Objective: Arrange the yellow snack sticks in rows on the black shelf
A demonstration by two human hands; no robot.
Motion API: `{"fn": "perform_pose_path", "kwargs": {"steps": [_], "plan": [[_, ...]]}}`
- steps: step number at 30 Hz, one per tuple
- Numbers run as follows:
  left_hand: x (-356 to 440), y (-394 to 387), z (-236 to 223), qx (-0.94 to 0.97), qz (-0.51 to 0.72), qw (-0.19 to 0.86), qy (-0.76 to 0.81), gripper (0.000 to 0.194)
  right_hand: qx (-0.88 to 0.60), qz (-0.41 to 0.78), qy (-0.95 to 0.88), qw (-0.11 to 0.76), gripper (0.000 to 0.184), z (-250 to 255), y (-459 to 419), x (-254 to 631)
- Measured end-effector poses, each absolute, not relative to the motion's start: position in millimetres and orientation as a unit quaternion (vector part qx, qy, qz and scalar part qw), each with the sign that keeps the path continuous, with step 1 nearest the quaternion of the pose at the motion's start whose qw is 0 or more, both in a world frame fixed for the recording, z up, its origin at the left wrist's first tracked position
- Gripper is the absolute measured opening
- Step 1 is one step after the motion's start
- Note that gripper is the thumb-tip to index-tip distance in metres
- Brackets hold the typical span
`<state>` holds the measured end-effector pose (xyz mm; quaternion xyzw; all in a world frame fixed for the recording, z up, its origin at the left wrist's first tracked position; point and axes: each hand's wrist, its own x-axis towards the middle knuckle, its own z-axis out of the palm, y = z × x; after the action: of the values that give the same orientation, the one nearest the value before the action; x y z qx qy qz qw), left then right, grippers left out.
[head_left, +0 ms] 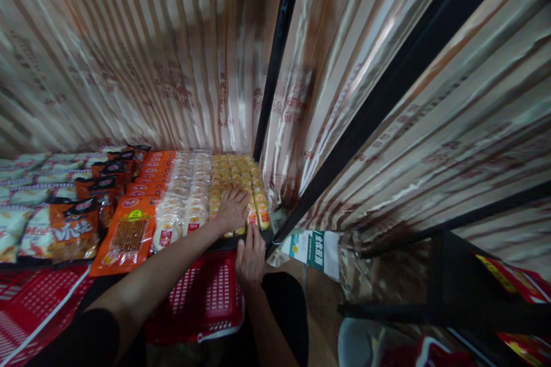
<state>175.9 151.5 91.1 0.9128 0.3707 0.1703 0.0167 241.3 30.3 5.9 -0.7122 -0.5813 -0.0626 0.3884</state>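
My left hand (233, 210) lies palm down across the rows of yellow packs (221, 170) at the right end of the shelf, fingers stretched out and slightly apart. Just below it, my right hand (251, 258) points upward, its fingertips against the front end of a yellow pack with a red label (252, 217). Those fingers look extended; no grip around the pack shows. Left of the yellow rows stand clear-wrapped white packs with red labels (194, 215). Beside these are orange bags of brown sticks (129, 229), lined up one behind another.
White bags (37, 232) and black-and-orange bags (77, 229) fill the shelf's left side. Red plastic baskets (219, 298) sit below its front edge. Black posts (344, 132) stand before the printed plastic sheeting (185, 51). A white-and-green packet (316, 249) lies low on the right.
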Motion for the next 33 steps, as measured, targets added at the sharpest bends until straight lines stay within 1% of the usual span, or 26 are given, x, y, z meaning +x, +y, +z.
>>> {"fn": "perform_pose_path", "kwargs": {"steps": [12,20,26,33], "plan": [[177,151,93,0.917,0.161,0.003,0.365,0.045,-0.716,-0.066,-0.566,0.402,0.046,13,30,239],[179,152,92,0.913,0.186,-0.024,0.364,0.047,-0.703,-0.086,-0.563,0.425,0.050,27,46,252],[183,158,92,0.911,0.125,-0.014,0.393,0.057,-0.724,-0.062,-0.538,0.428,0.054,31,67,261],[184,159,98,0.919,0.088,-0.007,0.385,0.055,-0.726,-0.063,-0.542,0.419,0.054,24,79,264]]}}
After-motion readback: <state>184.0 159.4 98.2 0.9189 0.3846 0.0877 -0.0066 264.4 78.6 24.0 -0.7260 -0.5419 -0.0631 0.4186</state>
